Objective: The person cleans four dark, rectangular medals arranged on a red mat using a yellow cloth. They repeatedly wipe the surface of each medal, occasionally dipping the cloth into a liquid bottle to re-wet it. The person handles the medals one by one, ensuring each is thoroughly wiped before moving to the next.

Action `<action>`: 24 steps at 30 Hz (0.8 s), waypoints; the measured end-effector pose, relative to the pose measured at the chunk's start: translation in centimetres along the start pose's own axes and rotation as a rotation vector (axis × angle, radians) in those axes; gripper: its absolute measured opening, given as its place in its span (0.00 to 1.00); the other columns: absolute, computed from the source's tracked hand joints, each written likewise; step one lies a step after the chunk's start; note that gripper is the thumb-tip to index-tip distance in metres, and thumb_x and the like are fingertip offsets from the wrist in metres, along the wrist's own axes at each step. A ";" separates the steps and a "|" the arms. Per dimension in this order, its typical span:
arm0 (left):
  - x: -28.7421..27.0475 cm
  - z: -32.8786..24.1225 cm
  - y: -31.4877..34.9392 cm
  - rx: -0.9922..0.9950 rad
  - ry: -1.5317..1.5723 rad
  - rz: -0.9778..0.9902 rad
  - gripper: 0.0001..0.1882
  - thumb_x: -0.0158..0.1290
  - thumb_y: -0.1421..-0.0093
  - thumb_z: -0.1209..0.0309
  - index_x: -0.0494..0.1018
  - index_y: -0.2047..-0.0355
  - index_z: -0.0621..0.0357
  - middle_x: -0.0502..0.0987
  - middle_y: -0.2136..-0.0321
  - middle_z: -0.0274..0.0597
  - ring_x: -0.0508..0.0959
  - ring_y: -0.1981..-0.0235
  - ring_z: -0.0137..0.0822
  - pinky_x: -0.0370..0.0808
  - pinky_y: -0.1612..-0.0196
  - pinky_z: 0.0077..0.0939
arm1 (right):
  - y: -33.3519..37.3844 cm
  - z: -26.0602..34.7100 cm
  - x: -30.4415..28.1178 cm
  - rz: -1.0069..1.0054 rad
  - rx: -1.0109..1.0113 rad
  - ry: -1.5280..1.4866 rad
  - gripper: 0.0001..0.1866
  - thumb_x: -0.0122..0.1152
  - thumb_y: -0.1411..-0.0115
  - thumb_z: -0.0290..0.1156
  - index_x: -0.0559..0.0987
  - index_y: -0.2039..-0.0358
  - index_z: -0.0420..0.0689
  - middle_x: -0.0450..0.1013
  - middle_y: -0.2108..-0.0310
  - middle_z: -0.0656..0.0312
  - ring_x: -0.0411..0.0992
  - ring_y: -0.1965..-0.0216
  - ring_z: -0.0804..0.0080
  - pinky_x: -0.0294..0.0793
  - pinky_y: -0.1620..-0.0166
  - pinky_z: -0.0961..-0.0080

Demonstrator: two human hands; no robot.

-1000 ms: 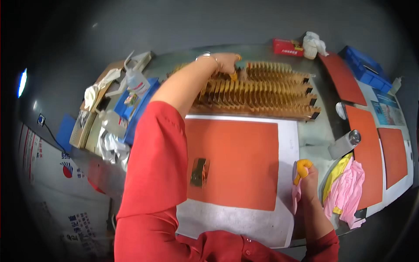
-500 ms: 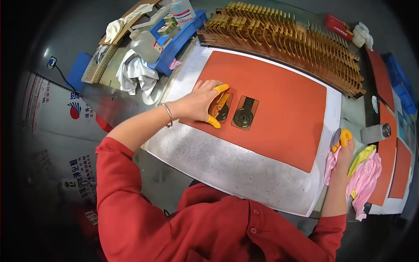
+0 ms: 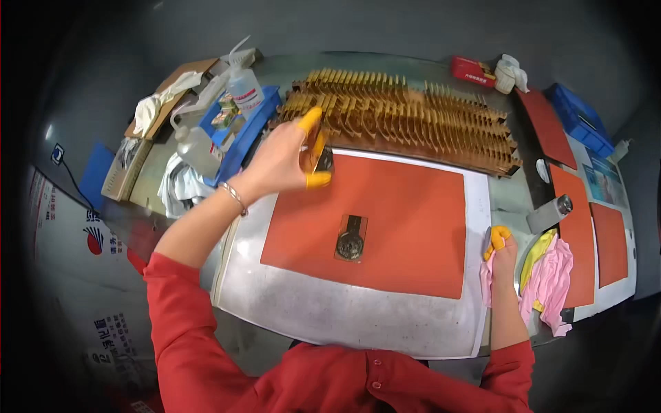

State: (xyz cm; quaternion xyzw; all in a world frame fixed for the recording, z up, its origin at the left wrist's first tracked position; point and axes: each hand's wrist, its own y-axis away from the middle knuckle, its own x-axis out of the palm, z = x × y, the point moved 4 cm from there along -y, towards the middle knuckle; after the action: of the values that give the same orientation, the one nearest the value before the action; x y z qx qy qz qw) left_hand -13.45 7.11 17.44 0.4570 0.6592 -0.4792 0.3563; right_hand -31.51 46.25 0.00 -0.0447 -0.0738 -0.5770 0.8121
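Note:
My left hand [image 3: 279, 165], with yellow finger cots on thumb and finger, grips a thin amber plate with a dark round pattern [image 3: 323, 160] by its edges. It is raised above the orange mat's [image 3: 406, 206] far left corner, close to a long rack of upright amber plates [image 3: 399, 117]. A similar rectangular plate with a dark disc pattern [image 3: 350, 242] lies flat on the mat. At the mat's right side, my right hand [image 3: 505, 253] is closed, with yellow cots on its curled fingers. A pink cloth [image 3: 486, 281] hangs from it, and a grey edge shows beside the fingers.
A blue tray [image 3: 237, 148] with bottles and small boxes stands at the left, beside white cloths [image 3: 180, 186]. Pink and yellow cloths [image 3: 547, 279] lie right of my right hand, near a grey canister [image 3: 551, 213]. A red box [image 3: 473, 71] sits at the back.
My left hand has lifted one plate off the mat and carried it toward the rack. The other plate stays on the mat. My right hand remains closed at the right. The head view has shifted.

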 end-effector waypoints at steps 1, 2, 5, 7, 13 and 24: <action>-0.8 0.0 -3.5 -0.003 -0.029 -0.039 0.48 0.63 0.62 0.56 0.55 0.43 0.66 0.70 0.58 0.54 0.69 0.54 0.49 0.64 0.49 0.36 | 0.1 -0.1 0.0 -0.001 0.018 -0.004 0.07 0.57 0.42 0.31 0.74 0.68 0.42 0.65 0.83 0.68 0.61 0.85 0.83 0.59 0.84 0.86; -1.1 0.0 -7.4 0.001 -0.044 -0.084 0.48 0.62 0.60 0.55 0.55 0.44 0.68 0.72 0.62 0.54 0.72 0.59 0.47 0.66 0.52 0.34 | 0.0 -0.1 -0.2 -0.001 0.016 -0.011 0.06 0.57 0.43 0.31 0.74 0.68 0.42 0.66 0.83 0.68 0.61 0.86 0.83 0.60 0.84 0.86; -0.4 0.2 -16.0 0.033 -0.142 0.016 0.46 0.60 0.56 0.55 0.54 0.42 0.66 0.68 0.53 0.59 0.69 0.52 0.53 0.63 0.47 0.38 | 0.3 0.1 0.8 0.018 0.034 -0.024 0.06 0.58 0.44 0.30 0.75 0.69 0.41 0.66 0.83 0.68 0.61 0.86 0.83 0.61 0.84 0.86; 1.6 0.5 -19.8 0.053 -0.296 0.052 0.46 0.59 0.56 0.50 0.56 0.42 0.65 0.69 0.54 0.57 0.68 0.52 0.51 0.60 0.44 0.36 | 0.7 0.2 1.5 0.071 0.083 -0.089 0.06 0.58 0.44 0.29 0.75 0.69 0.41 0.66 0.83 0.68 0.62 0.86 0.83 0.61 0.84 0.85; 9.7 -0.9 -26.7 0.042 -0.489 0.435 0.41 0.57 0.54 0.60 0.57 0.42 0.63 0.71 0.61 0.49 0.63 0.49 0.44 0.56 0.46 0.37 | 0.6 1.4 1.0 0.111 0.196 -0.107 0.04 0.57 0.44 0.28 0.75 0.70 0.41 0.66 0.83 0.68 0.63 0.84 0.83 0.61 0.81 0.85; 5.1 -0.6 -23.1 0.050 -0.213 0.198 0.37 0.59 0.51 0.61 0.59 0.43 0.60 0.65 0.47 0.52 0.63 0.44 0.49 0.61 0.42 0.37 | 0.7 0.7 1.1 0.140 0.182 -0.066 0.03 0.56 0.44 0.26 0.75 0.70 0.41 0.67 0.82 0.68 0.63 0.84 0.83 0.62 0.81 0.85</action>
State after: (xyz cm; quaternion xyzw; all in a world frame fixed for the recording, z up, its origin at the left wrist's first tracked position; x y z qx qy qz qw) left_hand -37.01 6.21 20.05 0.4751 0.5571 -0.5038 0.4583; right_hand -30.58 45.54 0.91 0.0051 -0.1491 -0.5080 0.8484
